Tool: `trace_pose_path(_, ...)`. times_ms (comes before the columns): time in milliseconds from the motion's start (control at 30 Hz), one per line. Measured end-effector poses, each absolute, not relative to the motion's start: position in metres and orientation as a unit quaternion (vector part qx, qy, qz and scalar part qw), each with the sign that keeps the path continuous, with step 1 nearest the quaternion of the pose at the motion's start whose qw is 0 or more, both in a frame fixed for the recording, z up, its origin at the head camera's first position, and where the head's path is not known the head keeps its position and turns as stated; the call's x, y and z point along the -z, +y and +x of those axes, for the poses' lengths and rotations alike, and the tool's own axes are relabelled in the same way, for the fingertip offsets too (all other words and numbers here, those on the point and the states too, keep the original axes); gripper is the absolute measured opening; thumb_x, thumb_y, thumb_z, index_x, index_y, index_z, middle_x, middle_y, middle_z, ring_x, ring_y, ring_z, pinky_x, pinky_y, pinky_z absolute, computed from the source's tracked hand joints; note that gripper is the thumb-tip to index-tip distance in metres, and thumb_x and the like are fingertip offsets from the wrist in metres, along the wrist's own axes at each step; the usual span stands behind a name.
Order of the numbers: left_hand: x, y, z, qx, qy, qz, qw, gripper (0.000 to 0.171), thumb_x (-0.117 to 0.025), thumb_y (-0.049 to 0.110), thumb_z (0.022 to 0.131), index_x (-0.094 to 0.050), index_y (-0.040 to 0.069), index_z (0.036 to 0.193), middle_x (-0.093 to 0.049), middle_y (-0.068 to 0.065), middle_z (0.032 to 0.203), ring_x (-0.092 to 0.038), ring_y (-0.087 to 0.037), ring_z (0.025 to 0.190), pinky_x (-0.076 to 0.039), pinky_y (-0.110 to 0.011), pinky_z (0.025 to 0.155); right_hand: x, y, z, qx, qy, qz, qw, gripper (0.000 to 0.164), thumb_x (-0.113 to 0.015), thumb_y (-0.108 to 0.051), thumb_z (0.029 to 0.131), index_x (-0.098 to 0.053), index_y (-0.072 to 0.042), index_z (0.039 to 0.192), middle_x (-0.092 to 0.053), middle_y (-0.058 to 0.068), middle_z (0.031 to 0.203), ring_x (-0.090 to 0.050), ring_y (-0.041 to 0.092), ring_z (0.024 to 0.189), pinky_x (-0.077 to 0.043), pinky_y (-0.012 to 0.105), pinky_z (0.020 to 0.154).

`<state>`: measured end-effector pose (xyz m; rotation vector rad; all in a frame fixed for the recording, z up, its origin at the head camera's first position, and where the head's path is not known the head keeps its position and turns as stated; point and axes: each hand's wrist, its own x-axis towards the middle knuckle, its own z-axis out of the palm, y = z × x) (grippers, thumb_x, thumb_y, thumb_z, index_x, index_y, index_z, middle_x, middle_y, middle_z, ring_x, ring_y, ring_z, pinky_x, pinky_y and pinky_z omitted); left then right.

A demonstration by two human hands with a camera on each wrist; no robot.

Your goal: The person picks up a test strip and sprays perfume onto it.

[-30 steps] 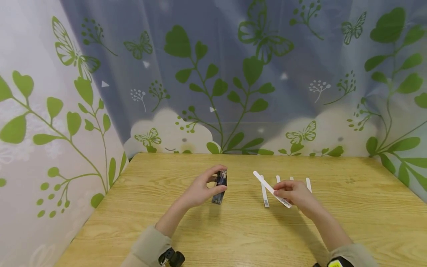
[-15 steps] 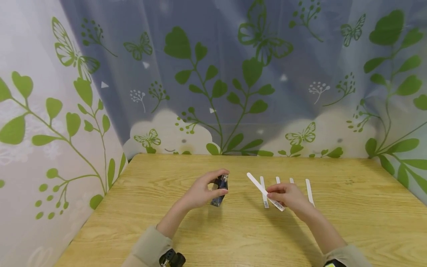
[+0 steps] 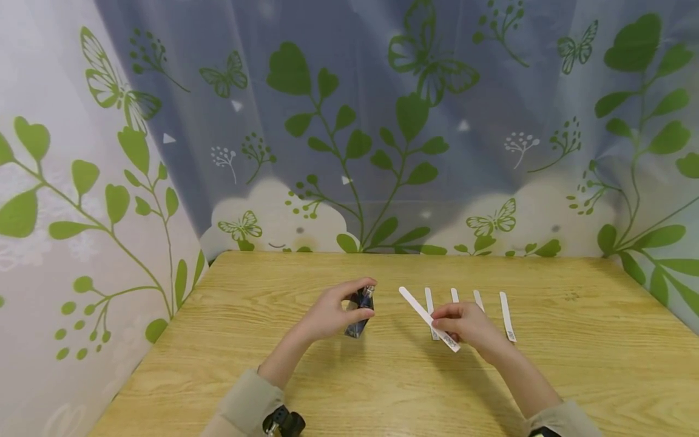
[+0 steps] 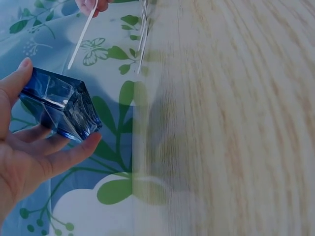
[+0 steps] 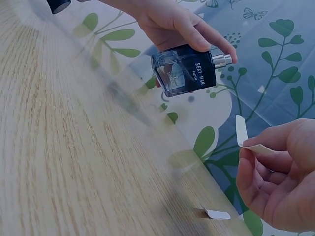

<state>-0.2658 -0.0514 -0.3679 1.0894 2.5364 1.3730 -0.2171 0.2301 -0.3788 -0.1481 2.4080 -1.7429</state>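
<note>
My left hand (image 3: 327, 312) grips a dark blue glass perfume bottle (image 5: 184, 71) above the table, with the index finger on its silver spray top (image 5: 222, 60). The bottle leans a little, its top to the right in the head view; in the left wrist view its clear base shows. My right hand (image 3: 474, 328) pinches a white perfume test strip (image 3: 414, 306) by its lower part, between thumb and fingers. That strip slants up and left, its free end near the bottle but apart from it. In the right wrist view the strip looks bent.
Several more white test strips lie in a spaced row on the wooden table (image 3: 382, 388), among them a far-right strip (image 3: 506, 315) and a left strip (image 3: 429, 298) partly behind the held one. A curtain (image 3: 349, 121) with green leaves hangs behind the table.
My right hand has moved left and slightly toward me with the held strip, narrowing the gap to the perfume bottle. The bottle has tilted slightly more; the left hand barely moved.
</note>
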Motion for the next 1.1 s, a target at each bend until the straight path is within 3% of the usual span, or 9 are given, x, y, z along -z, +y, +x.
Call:
trace_pose_path(433,0.365,-0.049,-0.264,-0.414,0.844,0.341,0.025,0.055,-0.065,0.035,0.087,-0.047,0.023,0.137,-0.051,0.000,0.133,-0.052,-0.022,0.112,-0.043,-0.043,0.091,0.377,0.225,-0.215,0.584,0.805,-0.056,0.095,0.025,-0.060,-0.011,0.090,-0.061,0.010,0.104,-0.060,0.003,0.075,-0.051,0.012,0.063,-0.045,0.025,0.054)
trace_pose_path(633,0.364,-0.047,-0.265,-0.418,0.843,0.338,0.027,0.056,-0.065,0.034,0.087,-0.046,0.021,0.138,-0.051,-0.002,0.133,-0.053,-0.024,0.112,-0.044,-0.045,0.089,0.378,0.223,-0.215,0.588,0.801,-0.061,0.097,0.025,-0.061,-0.012,0.089,-0.061,0.009,0.102,-0.061,0.003,0.075,-0.054,0.013,0.061,-0.047,0.026,0.053)
trace_pose_path(1100,0.364,-0.046,-0.263,-0.407,0.849,0.336,0.004,0.052,-0.069,0.030,0.084,-0.053,0.019,0.133,-0.054,-0.004,0.130,-0.054,-0.021,0.111,-0.046,-0.040,0.087,0.374,0.215,-0.214,0.573,0.811,-0.068,0.097,0.022,-0.063,-0.011,0.087,-0.064,0.007,0.099,-0.059,0.002,0.071,-0.047,0.011,0.057,-0.042,0.025,0.052)
